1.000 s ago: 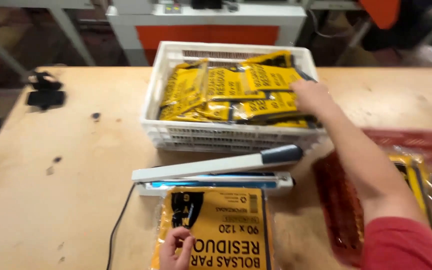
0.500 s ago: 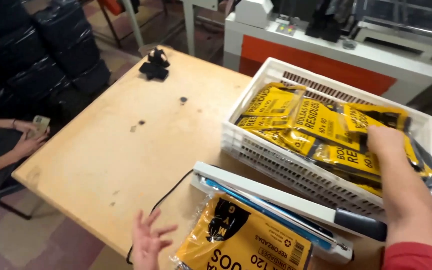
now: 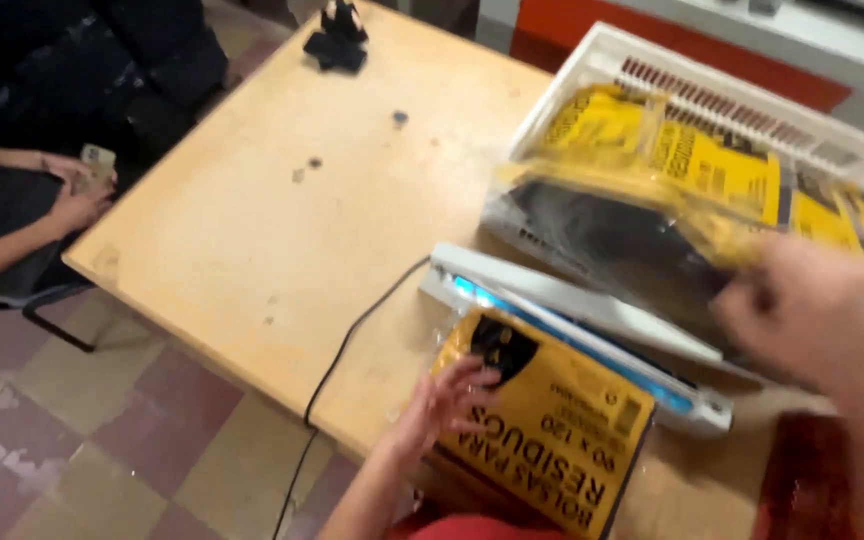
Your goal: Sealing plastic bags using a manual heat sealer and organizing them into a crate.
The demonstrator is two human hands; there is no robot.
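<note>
My left hand [image 3: 442,400] grips the near-left corner of a yellow packet [image 3: 562,440] with black print, which lies on the table in front of a white heat sealer [image 3: 592,320]. My right hand [image 3: 802,310], blurred by motion, is closed on a clear plastic packet [image 3: 612,220] with black contents and a yellow label. That packet hangs over the sealer and the front wall of the white crate [image 3: 722,85]. Several more yellow packets fill the crate.
The sealer's black cable [image 3: 347,345] runs over the wooden table's [image 3: 272,210] near edge. A small black object [image 3: 337,40] sits at the far corner. At the left another person's hands [image 3: 77,190] hold a small device. A red tray [image 3: 812,480] lies at the right.
My right hand has pulled a packet out of the crate and toward me. My left hand has moved back onto the yellow packet. The view has swung left and down.
</note>
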